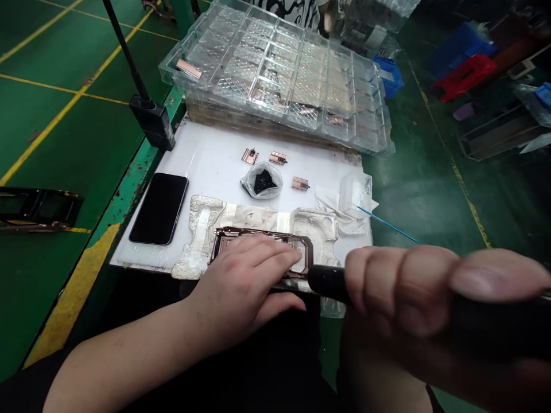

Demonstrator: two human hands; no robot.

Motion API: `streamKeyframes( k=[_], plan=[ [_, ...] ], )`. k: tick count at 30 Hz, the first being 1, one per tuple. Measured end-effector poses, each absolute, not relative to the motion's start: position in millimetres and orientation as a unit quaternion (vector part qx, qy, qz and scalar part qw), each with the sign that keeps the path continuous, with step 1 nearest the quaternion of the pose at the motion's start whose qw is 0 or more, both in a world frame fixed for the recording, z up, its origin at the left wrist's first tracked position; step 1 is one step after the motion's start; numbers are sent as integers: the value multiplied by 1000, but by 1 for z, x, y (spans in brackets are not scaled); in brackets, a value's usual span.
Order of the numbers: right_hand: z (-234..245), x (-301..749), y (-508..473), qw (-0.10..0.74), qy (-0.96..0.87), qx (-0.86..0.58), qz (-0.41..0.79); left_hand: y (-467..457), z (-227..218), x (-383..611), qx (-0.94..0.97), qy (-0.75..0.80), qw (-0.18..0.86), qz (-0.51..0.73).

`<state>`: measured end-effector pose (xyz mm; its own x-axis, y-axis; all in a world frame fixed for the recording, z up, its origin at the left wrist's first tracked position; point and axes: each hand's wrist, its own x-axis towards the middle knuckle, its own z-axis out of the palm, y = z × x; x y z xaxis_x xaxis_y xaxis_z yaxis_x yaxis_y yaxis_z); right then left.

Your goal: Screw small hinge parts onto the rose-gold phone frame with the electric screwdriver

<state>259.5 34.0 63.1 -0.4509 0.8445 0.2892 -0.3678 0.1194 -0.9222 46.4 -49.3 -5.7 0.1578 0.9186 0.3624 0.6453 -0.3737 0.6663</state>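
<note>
Fingers of the left hand [235, 287] lie spread flat on a copper-toned metal frame [303, 252], which rests in a silvery moulded pad [253, 218]; fingers of the right hand [400, 292] curl shut around a black tool handle [331, 282] (blurred, close to the camera). Beyond lie a phone [159, 207], copper plates [278, 158], a bag of black granules [262, 181] and stacked clear plastic trays [275, 74].

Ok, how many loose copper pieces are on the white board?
3. One copper piece and another sit beyond the plastic bag; a third lies right of it. The cloth could hide more.
</note>
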Motion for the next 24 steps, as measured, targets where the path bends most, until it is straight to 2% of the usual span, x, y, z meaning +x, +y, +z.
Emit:
streamKeyframes(
  k=[3, 7, 10, 14, 21, 24],
  plan=[
    [44, 240, 39, 533, -550, -149, 626, -43, -7, 43, 761, 575, 190, 234],
    [32, 233, 38, 528, -543, -150, 635, -39, -8, 47, 764, 593, 225, 115],
    [29, 241, 41, 510, -555, -152, 639, -38, -9, 51, 766, 597, 214, 107],
    [23, 250, 52, 458, -604, -52, 650, -39, -12, 54, 775, 590, 187, 126],
    [15, 245, 49, 495, -602, -116, 616, -41, -16, 53, 779, 582, 172, 156],
    [17, 246, 46, 483, -621, -120, 606, -41, -18, 53, 783, 575, 167, 167]
  ],
)
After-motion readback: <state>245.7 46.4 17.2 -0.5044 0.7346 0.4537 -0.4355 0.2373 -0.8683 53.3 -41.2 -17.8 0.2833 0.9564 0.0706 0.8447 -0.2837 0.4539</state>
